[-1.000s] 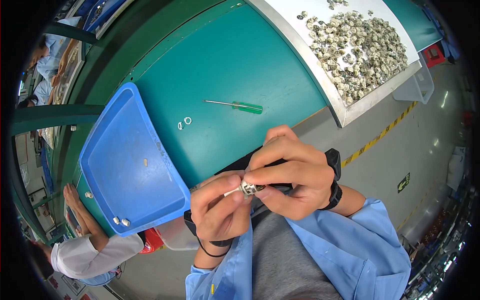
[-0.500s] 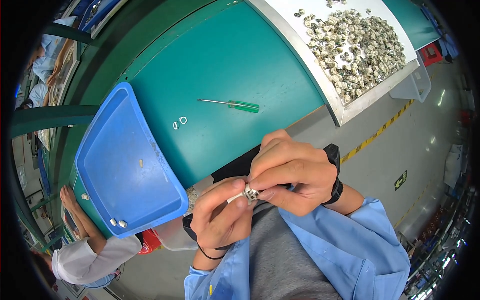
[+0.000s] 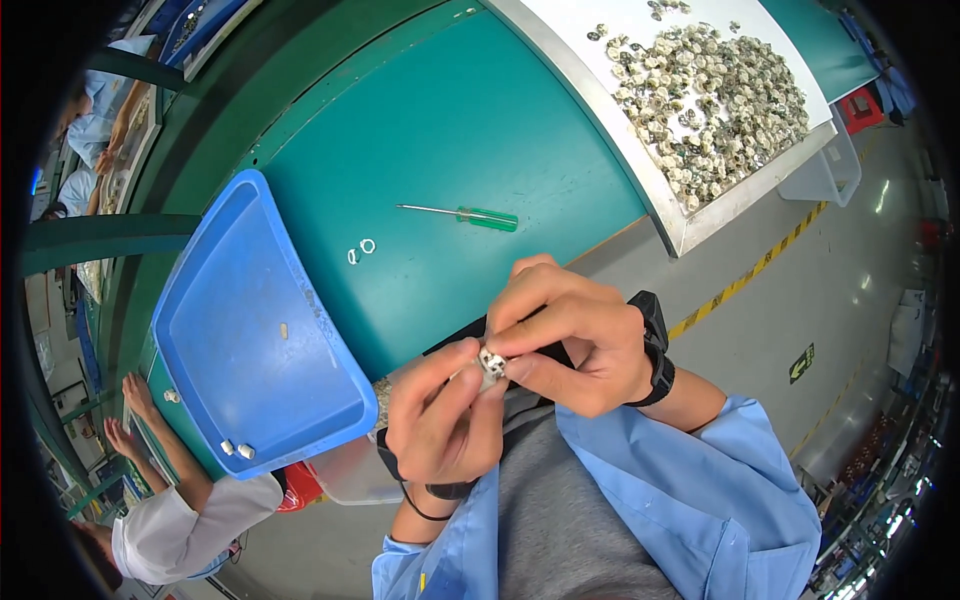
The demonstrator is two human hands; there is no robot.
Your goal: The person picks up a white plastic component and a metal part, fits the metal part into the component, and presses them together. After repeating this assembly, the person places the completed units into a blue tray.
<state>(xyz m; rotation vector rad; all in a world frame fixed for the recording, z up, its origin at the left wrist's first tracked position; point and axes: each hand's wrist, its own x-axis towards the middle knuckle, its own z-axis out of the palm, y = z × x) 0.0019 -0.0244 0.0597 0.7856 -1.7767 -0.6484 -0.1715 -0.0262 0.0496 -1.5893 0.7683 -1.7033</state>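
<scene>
Pinching a small metal part (image 3: pixel 491 362) between thumb and fingertips, the left hand (image 3: pixel 440 415) and the right hand (image 3: pixel 570 340) meet close in front of the person's chest, just off the near edge of the teal table (image 3: pixel 440 130); both hands are closed narrowly around the part, which shows only in the gap between them. The right wrist wears a black band (image 3: pixel 655 345). Farther out on the table lie a green-handled screwdriver (image 3: pixel 465 214) and two small white rings (image 3: pixel 361 250). To the left sits a blue tray (image 3: pixel 250 340) holding a few small white pieces. Far right, a white tray (image 3: pixel 640 130) is heaped with small metal parts. Another person's arm (image 3: pixel 165 440) shows at the lower left.
</scene>
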